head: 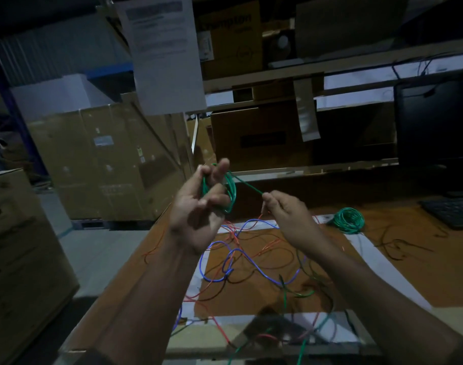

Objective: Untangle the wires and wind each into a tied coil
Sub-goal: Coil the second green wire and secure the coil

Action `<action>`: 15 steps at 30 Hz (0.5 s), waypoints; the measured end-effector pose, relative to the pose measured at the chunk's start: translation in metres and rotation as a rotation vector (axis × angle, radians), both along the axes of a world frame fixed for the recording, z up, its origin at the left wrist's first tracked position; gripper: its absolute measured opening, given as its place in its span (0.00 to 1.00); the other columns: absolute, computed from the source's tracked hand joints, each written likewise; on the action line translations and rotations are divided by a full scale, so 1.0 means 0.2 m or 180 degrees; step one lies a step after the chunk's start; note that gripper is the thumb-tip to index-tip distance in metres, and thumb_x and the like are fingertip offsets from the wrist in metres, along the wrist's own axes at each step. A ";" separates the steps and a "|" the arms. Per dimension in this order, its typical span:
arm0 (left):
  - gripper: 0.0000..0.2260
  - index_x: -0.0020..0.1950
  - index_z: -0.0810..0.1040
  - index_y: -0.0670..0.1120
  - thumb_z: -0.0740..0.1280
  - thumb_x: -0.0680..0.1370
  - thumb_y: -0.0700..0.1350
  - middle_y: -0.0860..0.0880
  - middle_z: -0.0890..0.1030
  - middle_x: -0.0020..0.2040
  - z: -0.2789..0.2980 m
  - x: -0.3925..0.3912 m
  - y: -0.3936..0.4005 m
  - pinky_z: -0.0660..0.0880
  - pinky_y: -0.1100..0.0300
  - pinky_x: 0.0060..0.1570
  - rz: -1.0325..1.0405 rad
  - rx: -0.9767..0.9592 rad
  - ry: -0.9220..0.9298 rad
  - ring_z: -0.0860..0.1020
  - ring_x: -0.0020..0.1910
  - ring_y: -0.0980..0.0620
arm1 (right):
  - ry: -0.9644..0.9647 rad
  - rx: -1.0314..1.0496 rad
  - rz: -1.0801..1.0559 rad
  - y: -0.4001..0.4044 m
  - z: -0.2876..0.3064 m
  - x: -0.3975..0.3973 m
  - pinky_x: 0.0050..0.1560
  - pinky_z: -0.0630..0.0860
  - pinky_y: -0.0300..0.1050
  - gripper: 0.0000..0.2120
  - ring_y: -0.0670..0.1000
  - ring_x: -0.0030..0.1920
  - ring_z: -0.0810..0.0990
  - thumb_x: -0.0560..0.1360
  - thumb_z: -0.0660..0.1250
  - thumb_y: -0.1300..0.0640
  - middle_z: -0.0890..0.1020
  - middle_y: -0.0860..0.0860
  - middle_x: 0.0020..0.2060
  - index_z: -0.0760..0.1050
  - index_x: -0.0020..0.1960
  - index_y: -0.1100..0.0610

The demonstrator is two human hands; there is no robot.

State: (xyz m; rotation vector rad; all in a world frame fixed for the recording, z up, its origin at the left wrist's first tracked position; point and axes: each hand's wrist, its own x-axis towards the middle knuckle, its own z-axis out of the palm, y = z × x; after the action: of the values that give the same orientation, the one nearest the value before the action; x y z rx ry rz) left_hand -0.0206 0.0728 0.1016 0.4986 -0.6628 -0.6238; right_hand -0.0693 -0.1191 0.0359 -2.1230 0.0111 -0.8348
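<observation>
Left hand grip: left hand (198,206), raised above the table, holds several loops of green wire (231,192) wound around its fingers; index and middle fingers point up, thumb crosses over the loops.
Right hand grip: right hand (288,214), at 3 o'clock from the left, pinches the free run of the same green wire between thumb and fingertips; the strand stretches taut between the two hands.
Finished coil: a wound green coil (347,219) lies on the table at 3 o'clock from the right hand, well apart from it.
Loose tangle: blue wire (251,267), red wire (217,322) and dark wire (254,279) lie crossed over one another on the table (399,283), at 6 o'clock below both hands.
Surroundings: cardboard boxes (106,159) at 9 o'clock; a dark monitor (436,119) and keyboard (454,209) at 3 o'clock; a printed sheet (162,48) hangs at 12 o'clock.
</observation>
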 end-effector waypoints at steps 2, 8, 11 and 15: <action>0.14 0.48 0.73 0.45 0.52 0.88 0.47 0.42 0.86 0.56 0.03 0.02 0.02 0.83 0.64 0.40 0.0151 -0.0375 0.0186 0.83 0.36 0.57 | 0.0334 0.0321 0.0346 0.03 -0.05 -0.02 0.33 0.67 0.42 0.15 0.44 0.32 0.71 0.86 0.55 0.48 0.74 0.44 0.32 0.75 0.47 0.52; 0.16 0.52 0.73 0.46 0.47 0.89 0.47 0.42 0.83 0.65 0.11 0.14 0.04 0.78 0.51 0.64 0.1278 -0.0223 -0.0277 0.80 0.68 0.46 | 0.0691 -0.0187 0.0662 0.02 -0.16 -0.06 0.35 0.70 0.51 0.09 0.51 0.34 0.72 0.86 0.56 0.48 0.75 0.50 0.36 0.67 0.49 0.49; 0.16 0.59 0.73 0.43 0.47 0.88 0.46 0.43 0.81 0.69 0.06 0.19 0.01 0.63 0.53 0.75 0.1839 0.0323 -0.0656 0.74 0.74 0.51 | 0.0780 -0.1854 0.0529 0.06 -0.11 -0.13 0.46 0.75 0.52 0.08 0.53 0.49 0.80 0.85 0.55 0.44 0.82 0.49 0.49 0.70 0.56 0.46; 0.18 0.57 0.83 0.57 0.52 0.87 0.51 0.47 0.83 0.64 -0.09 0.19 -0.05 0.67 0.48 0.71 0.2809 0.1959 -0.1847 0.76 0.69 0.56 | 0.0256 -0.1934 0.0569 0.13 0.01 -0.19 0.46 0.75 0.49 0.13 0.48 0.49 0.79 0.83 0.55 0.40 0.82 0.45 0.49 0.74 0.58 0.46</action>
State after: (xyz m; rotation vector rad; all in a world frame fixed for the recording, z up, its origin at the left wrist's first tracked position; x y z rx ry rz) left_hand 0.0165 0.0626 0.0835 1.4783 -0.6984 0.1998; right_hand -0.1065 -0.0933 0.0380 -2.6706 -0.4339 -0.7010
